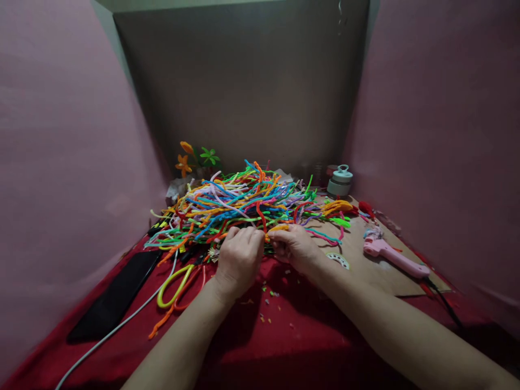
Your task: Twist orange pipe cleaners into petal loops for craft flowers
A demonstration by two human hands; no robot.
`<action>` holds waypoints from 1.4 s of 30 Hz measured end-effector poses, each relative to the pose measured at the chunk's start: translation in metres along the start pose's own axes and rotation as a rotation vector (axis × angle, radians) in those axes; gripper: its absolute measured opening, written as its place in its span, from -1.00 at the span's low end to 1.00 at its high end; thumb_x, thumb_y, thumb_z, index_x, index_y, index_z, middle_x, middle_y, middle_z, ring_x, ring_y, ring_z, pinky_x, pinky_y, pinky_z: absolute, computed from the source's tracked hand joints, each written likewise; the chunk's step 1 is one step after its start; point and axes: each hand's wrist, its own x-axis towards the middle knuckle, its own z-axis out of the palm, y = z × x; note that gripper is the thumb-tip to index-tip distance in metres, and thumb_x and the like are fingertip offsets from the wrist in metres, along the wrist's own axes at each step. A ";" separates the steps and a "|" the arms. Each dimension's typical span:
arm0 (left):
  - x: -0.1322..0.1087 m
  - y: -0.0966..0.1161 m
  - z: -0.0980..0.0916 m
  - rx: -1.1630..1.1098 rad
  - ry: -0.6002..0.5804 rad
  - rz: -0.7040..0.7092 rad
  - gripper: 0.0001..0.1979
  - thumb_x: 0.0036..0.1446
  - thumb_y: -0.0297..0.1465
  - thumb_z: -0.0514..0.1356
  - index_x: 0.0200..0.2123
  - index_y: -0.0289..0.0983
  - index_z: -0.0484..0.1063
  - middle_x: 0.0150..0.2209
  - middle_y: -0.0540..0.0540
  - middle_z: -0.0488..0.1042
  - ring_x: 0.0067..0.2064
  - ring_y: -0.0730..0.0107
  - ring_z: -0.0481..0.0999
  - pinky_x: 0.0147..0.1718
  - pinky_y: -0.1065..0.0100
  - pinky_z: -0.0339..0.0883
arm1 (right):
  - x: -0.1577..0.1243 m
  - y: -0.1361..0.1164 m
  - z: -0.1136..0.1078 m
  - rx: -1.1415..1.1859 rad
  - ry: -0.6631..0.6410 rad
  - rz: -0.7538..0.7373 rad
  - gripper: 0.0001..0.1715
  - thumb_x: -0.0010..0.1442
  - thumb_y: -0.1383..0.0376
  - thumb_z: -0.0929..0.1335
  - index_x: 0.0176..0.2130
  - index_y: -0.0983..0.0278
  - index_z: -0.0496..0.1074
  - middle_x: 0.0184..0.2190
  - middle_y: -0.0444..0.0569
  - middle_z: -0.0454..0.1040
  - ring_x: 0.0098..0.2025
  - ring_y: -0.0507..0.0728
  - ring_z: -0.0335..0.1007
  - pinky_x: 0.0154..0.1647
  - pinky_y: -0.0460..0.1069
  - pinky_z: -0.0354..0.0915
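Both hands are right at the near edge of the pile of pipe cleaners (239, 203). The left hand (239, 259) and right hand (293, 246) are pinched shut on the same orange pipe cleaner (278, 229), fingertips nearly touching. Each grip is closed tight around the little bit of it between them. It sits just above the red-covered table (284, 336), against the front of the pile.

Progress-wise, I'd say early days. A couple of finished-looking flowers (184, 160) stand at the back left, orange and green, and a few shaped orange and red pieces (337, 206) lie at the right end of the pile. The pile itself is huge though, and looks mostly unused. Small snippets (270, 292) are scattered on the cloth below the hands, so some trimming has been done.

Around it: yellow-handled scissors (175, 285) near the left wrist, a black phone (116, 295) with a white cable (122, 325) beside it, and a pink glue gun (392, 259) lying on a cardboard sheet (361, 246) to the right.

No brands or labels I can read — nothing legible on the glue gun or the round container (340, 181) at the back.
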 end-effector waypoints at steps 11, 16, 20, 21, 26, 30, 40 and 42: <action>0.003 -0.024 -0.012 -1.470 -0.242 -1.006 -0.83 -0.06 -0.40 0.23 -0.35 -0.34 0.40 -0.52 0.00 0.40 -0.57 0.56 0.35 -0.58 0.51 0.23 | -0.009 -0.010 -0.001 -0.092 -0.219 -0.150 -0.84 0.01 0.27 0.40 -0.43 0.34 0.41 -0.67 -0.21 0.25 -0.70 -0.10 0.06 -0.70 -0.13 -0.05; 0.001 -0.021 -0.014 -1.679 -0.443 -0.922 -0.87 -0.05 -0.42 0.23 -0.43 -0.41 0.43 -0.57 -0.05 0.39 -0.62 0.56 0.33 -0.67 0.52 0.21 | -0.010 -0.010 -0.002 -0.193 -0.220 -0.202 -0.84 0.04 0.26 0.39 -0.40 0.34 0.42 -0.64 -0.19 0.29 -0.67 -0.10 0.10 -0.66 -0.14 0.00; -0.001 -0.018 -0.014 -1.794 -0.512 -0.923 -0.83 0.02 -0.38 0.17 -0.40 -0.41 0.44 -0.56 -0.08 0.41 -0.68 0.55 0.30 -0.76 0.52 0.17 | -0.012 -0.013 -0.001 -0.218 -0.238 -0.193 -0.83 0.03 0.26 0.40 -0.39 0.34 0.43 -0.61 -0.16 0.35 -0.65 -0.09 0.15 -0.64 -0.14 0.03; -0.002 -0.017 -0.015 -1.824 -0.535 -0.934 -0.81 0.04 -0.36 0.16 -0.38 -0.41 0.44 -0.55 -0.09 0.43 -0.68 0.55 0.30 -0.77 0.53 0.15 | -0.013 -0.014 0.000 -0.211 -0.245 -0.188 -0.83 0.02 0.26 0.41 -0.39 0.34 0.43 -0.61 -0.15 0.35 -0.64 -0.09 0.16 -0.63 -0.14 0.05; -0.004 -0.014 -0.018 -1.930 -0.649 -0.935 -0.72 0.08 -0.30 0.14 -0.41 -0.44 0.45 -0.58 -0.14 0.44 -0.74 0.74 0.12 -0.77 0.62 -0.05 | -0.016 -0.019 0.002 -0.198 -0.258 -0.179 -0.82 -0.02 0.27 0.42 -0.41 0.36 0.43 -0.61 -0.16 0.35 -0.62 -0.08 0.18 -0.60 -0.13 0.10; -0.004 -0.009 -0.021 -1.927 -0.630 -0.920 -0.77 0.05 -0.28 0.18 -0.43 -0.37 0.42 -0.63 0.00 0.33 -0.74 0.81 -0.05 -0.75 0.62 -0.18 | -0.017 -0.019 0.002 -0.243 -0.241 -0.198 -0.84 0.01 0.27 0.39 -0.41 0.34 0.42 -0.61 -0.15 0.35 -0.63 -0.07 0.16 -0.61 -0.13 0.08; -0.003 -0.001 -0.015 -0.780 -0.350 -0.470 -0.78 0.08 -0.33 0.11 -0.56 -0.29 0.28 -0.61 0.04 0.23 -0.57 0.54 0.17 -0.57 0.46 0.01 | -0.014 -0.021 0.006 -0.387 -0.084 -0.150 -0.91 -0.05 0.37 0.34 -0.55 0.34 0.40 -0.75 -0.22 0.23 -0.71 -0.09 0.06 -0.70 -0.14 -0.03; -0.007 0.000 -0.009 -0.397 -0.243 -0.274 -0.82 0.11 -0.38 0.06 -0.51 -0.28 0.32 -0.54 -0.02 0.32 -0.49 0.46 0.26 -0.49 0.42 0.05 | -0.011 -0.018 0.004 -0.399 -0.054 -0.108 -0.86 -0.07 0.38 0.32 -0.62 0.34 0.37 -0.77 -0.22 0.20 -0.73 -0.09 0.02 -0.73 -0.13 -0.06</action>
